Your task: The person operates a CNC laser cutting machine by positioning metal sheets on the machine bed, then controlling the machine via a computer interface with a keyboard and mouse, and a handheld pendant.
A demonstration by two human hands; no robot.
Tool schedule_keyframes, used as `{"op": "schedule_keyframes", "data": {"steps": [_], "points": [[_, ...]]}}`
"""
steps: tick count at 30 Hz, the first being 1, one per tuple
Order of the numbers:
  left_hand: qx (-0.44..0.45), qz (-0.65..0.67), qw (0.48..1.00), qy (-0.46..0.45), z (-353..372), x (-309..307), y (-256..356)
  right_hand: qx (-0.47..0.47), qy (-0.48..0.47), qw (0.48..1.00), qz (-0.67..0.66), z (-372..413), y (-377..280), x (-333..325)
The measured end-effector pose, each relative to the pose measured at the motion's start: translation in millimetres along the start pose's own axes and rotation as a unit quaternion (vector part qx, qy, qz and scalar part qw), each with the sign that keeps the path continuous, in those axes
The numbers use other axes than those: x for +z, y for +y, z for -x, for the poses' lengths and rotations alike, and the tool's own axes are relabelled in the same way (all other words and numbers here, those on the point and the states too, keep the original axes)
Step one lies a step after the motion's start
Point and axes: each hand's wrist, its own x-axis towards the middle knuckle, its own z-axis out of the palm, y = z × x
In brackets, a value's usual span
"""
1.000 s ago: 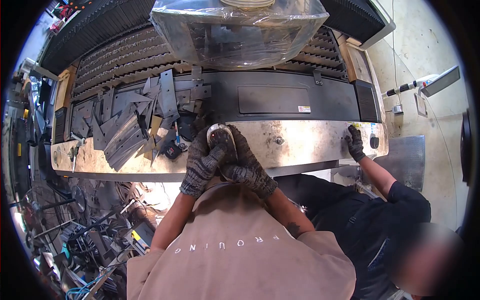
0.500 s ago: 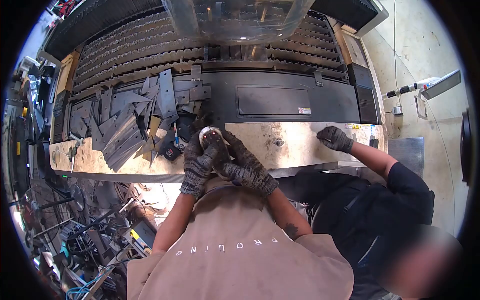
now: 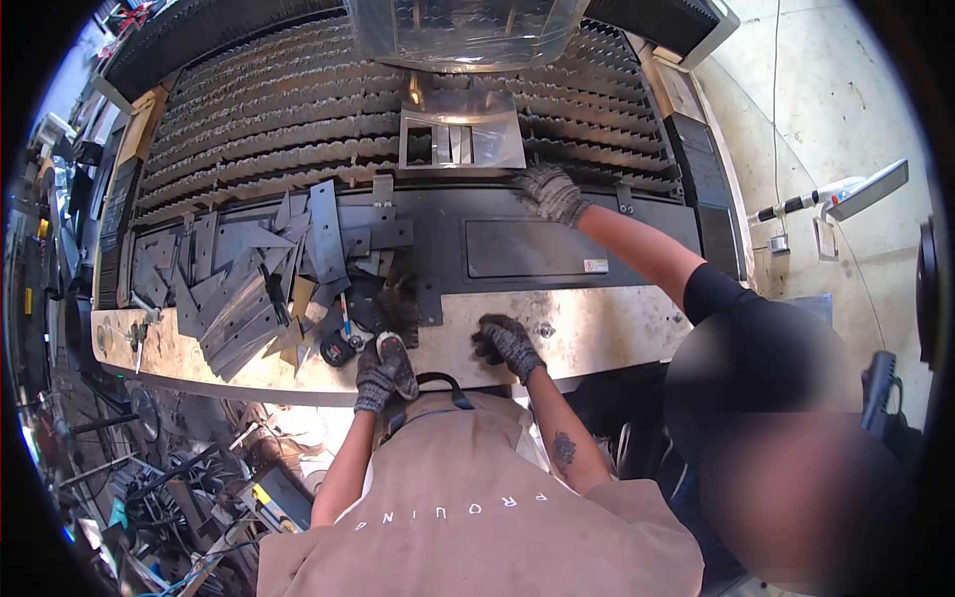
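Note:
My left hand [image 3: 374, 384], in a grey-black knit glove, is closed around a dark hand tool with a pale rounded head [image 3: 397, 364] at the bench's front edge. The tool's exact kind does not show. My right hand [image 3: 509, 348], gloved alike, is over the pale front strip of the bench [image 3: 597, 316], fingers apart and a little bent, with nothing visible in them. Beside my left hand are a black-and-red tape measure [image 3: 337, 348] and a dark bristly brush [image 3: 402, 304]. A black loop [image 3: 441, 379] shows at my apron's top.
Cut metal plates [image 3: 239, 298] lie piled on the left. Behind are jagged slats [image 3: 279, 119] with a cut-out metal sheet [image 3: 463, 149] on them. A co-worker's gloved hand [image 3: 553, 195] reaches to the sheet's near edge; their body is close on my right.
My hands have parted: the left moved down with the tool, the right let go of it and shifted right. The co-worker's hand reached forward to the slats, where a cut-out sheet now shows.

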Motion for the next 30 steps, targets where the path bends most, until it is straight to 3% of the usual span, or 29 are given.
{"op": "schedule_keyframes", "data": {"steps": [2, 7, 30], "points": [[0.011, -0.035, 0.999, 0.005, -1, -1, 10, 0.066, 0.005, 0.995, -0.078, -14, 17, -8], [0.021, -0.006, 1.000, -0.013, 3, -5, 32, 0.084, 0.000, 0.994, -0.075, -22, 8, -10], [0.023, 0.003, 0.999, -0.038, 1, -10, 30, 0.071, 0.009, 0.995, -0.069, -20, 9, -9]]}}
